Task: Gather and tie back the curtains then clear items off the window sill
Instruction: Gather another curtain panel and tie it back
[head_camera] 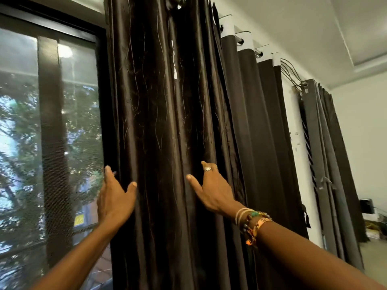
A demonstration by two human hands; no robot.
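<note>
Curtain [163, 122]: dark brown, shiny, thin wavy line pattern. It hangs bunched in vertical folds from a rod [176, 0] at top of view, just right of the window [21, 122].

Left hand [115, 201] is at the curtain's left edge, next to the glass. Its fingers [107, 172] are straight and close together, running up along and behind the edge. The thumb [132, 187] is spread away from them and lies on the front of the fabric, so the edge fold sits in the gap between.

Right hand [213, 193] is on the right part of the same bunch, at about the same height. The fingers bend at the knuckles and dig into a fold, tips hidden in the cloth, and the thumb points out to the left, flat on the front. There are rings [207, 169] on two fingers and bracelets [253, 222] on the wrist.

Through the window: mesh screen, trees outside. Right of the bunch, plain dark panels [261, 132] hang along the white wall. Further down the wall, a grey curtain [326, 153].
</note>
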